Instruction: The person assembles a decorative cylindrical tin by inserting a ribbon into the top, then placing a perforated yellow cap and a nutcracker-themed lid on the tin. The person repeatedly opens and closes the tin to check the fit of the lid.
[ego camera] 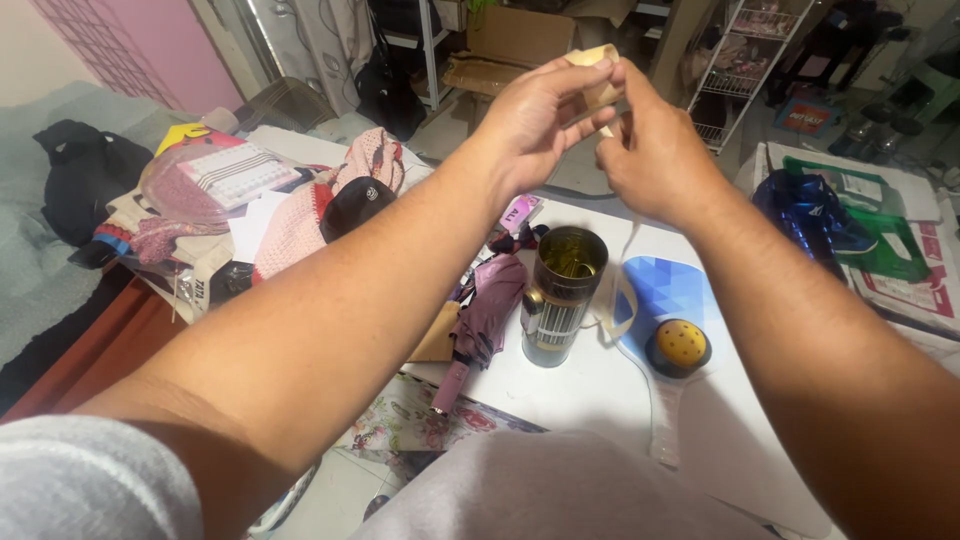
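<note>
Sprawled across most of the view, the white desk carries everything else, and the tall dark glass tumbler with gold trim at its middle serves as the landmark. Left of the tumbler lies a heap of pink knitted cloth with a black cap on it. Right of it, well apart, sits a pair of blue sports shoes. Just right of the tumbler lies a blue-and-white paddle with a yellow holed ball resting on it, likely so it cannot roll. Touching the tumbler's left side is a folded mauve umbrella. Above and behind the tumbler, the left hand and right hand are raised together, each grip narrow, pinching a small beige strip of tape or paper between fingertips, apparently to hold it taut.
</note>
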